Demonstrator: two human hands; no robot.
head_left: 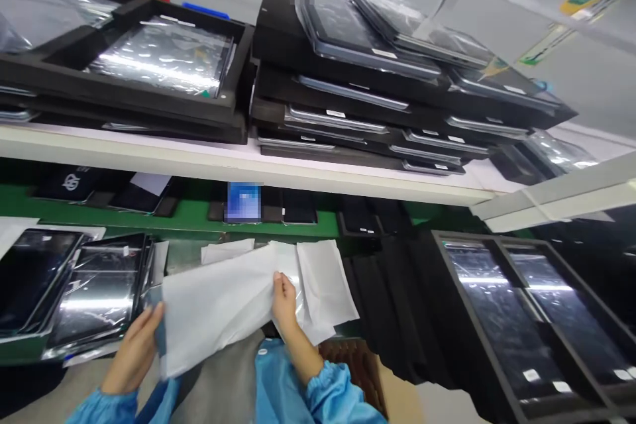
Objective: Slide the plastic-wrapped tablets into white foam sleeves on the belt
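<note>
In the head view, near the bottom middle of the frame, two hands hold a big white sheet (218, 308). It looks like a soft wrap or bag. The left hand (136, 348) grips the sheet's left edge, fingers curled round it. The right hand (284, 301) pinches the sheet's top edge near the middle, with the thumb on top. Both sleeves are light blue. The sheet hangs in the air just above the green bench (189, 215), with more white sheets (322, 285) lying under it and to its right.

I think the step in hand is opening or spreading the sheet. The next move would call for a firm hold on both edges, so the sheet stays flat and does not crumple.

At the lower left of the frame lies a pile of dark flat screens in shiny clear film (97, 295). At the lower right is a black tray (474, 344) with two pockets, and a dark screen lies in each. On the white shelf (248, 169) across the upper frame, a black tray at the upper left (74, 76) holds a film-wrapped screen. In the upper middle is a tall stack of black trays (278, 46) with grey tablets in and on them, some tilted.
</note>
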